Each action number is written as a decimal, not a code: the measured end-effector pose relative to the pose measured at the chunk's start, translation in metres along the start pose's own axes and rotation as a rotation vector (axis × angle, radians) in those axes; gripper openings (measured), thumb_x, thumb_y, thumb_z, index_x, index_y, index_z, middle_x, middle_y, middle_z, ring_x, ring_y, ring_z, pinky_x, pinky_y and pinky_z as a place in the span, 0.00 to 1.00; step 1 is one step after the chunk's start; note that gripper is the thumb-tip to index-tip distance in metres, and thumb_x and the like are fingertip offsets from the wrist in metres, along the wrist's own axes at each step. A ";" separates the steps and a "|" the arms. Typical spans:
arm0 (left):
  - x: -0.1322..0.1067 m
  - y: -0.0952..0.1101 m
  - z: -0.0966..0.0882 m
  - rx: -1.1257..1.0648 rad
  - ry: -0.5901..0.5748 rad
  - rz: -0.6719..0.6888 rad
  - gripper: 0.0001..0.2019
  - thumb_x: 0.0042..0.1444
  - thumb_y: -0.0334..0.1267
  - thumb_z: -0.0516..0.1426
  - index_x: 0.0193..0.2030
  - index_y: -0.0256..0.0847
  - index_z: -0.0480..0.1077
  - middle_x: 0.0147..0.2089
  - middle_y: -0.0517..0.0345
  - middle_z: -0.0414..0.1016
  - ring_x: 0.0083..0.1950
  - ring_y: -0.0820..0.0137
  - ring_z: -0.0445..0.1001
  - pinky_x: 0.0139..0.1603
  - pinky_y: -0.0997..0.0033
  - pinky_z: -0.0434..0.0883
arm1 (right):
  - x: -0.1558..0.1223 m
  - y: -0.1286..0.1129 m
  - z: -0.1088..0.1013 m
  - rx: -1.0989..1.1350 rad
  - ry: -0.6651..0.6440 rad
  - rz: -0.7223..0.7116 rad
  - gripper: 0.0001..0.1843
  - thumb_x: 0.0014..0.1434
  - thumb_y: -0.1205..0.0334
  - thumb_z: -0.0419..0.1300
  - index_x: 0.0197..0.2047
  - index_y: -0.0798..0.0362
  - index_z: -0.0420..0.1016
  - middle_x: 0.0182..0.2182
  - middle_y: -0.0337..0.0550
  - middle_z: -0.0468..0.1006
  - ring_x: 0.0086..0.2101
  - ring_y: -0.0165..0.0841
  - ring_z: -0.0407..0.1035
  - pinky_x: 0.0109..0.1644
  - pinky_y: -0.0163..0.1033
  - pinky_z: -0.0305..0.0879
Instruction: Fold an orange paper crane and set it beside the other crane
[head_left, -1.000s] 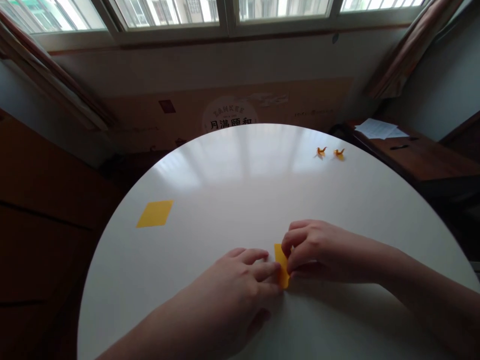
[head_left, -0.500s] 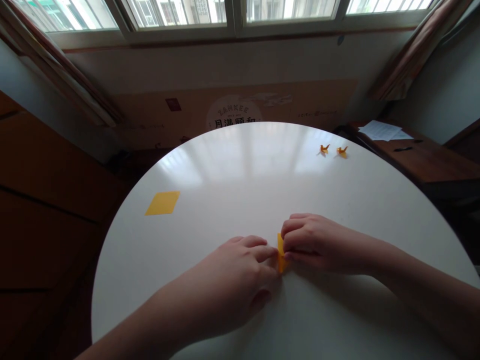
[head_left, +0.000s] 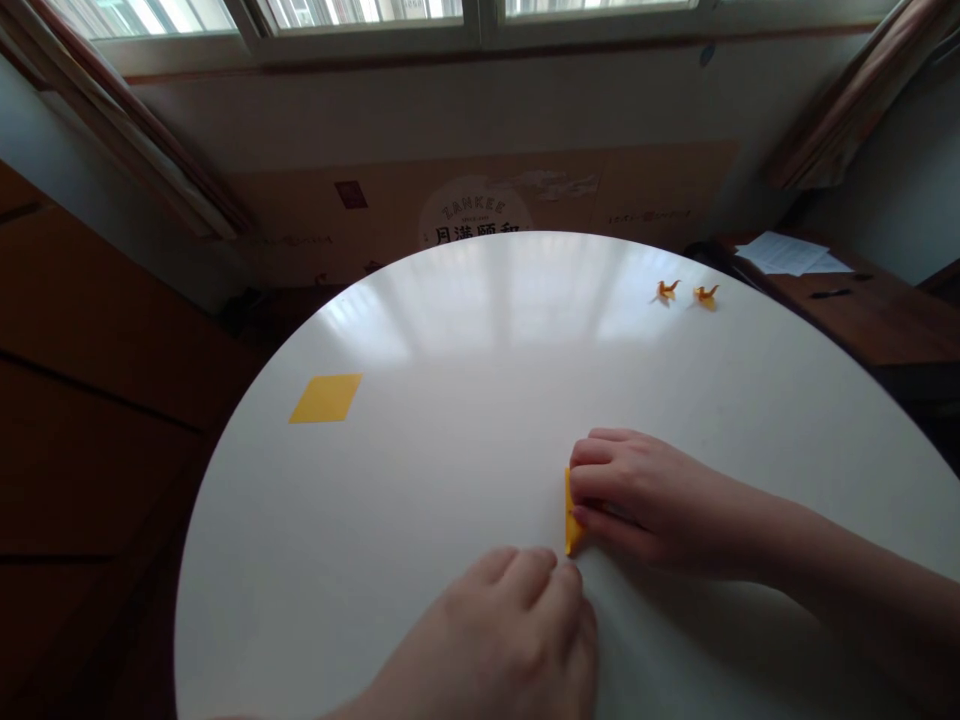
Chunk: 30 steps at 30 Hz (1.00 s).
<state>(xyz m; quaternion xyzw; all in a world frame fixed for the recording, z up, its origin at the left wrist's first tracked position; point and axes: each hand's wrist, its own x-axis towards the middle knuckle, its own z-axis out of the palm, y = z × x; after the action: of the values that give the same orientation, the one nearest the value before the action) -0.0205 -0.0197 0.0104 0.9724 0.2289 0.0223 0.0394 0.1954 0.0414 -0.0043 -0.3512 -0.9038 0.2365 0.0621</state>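
A narrow folded piece of yellow paper (head_left: 569, 525) stands out from under the fingers of my right hand (head_left: 637, 490), which is closed on it near the middle of the white table. Its lower tip points toward me, and much of it is hidden by the fingers. My left hand (head_left: 517, 620) is just below and to the left, close to that tip. Its fingers are curled together and bent downward; whatever they may hold is hidden.
A flat yellow paper square (head_left: 326, 398) lies on the left of the round table (head_left: 420, 440). Two small folded paper birds, a left one (head_left: 667, 291) and a right one (head_left: 706, 296), sit near the far right edge. White sheets (head_left: 791, 254) lie on a brown desk (head_left: 885, 320) beyond.
My left hand has moved toward me, off the side of the folded paper, and its fingers have curled. My right hand stays on the paper. The view has tilted slightly downward.
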 end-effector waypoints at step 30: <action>0.012 0.032 0.035 0.190 0.272 -0.058 0.15 0.64 0.28 0.49 0.48 0.35 0.77 0.53 0.46 0.80 0.52 0.58 0.78 0.45 0.65 0.75 | 0.001 -0.004 0.006 -0.038 0.004 0.089 0.12 0.63 0.67 0.55 0.26 0.53 0.69 0.29 0.40 0.72 0.32 0.33 0.64 0.39 0.41 0.57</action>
<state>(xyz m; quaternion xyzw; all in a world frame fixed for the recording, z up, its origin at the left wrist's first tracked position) 0.0063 -0.0452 -0.0212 0.9527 0.2611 0.1309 -0.0835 0.1909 0.0369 -0.0075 -0.3925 -0.8915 0.2213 0.0466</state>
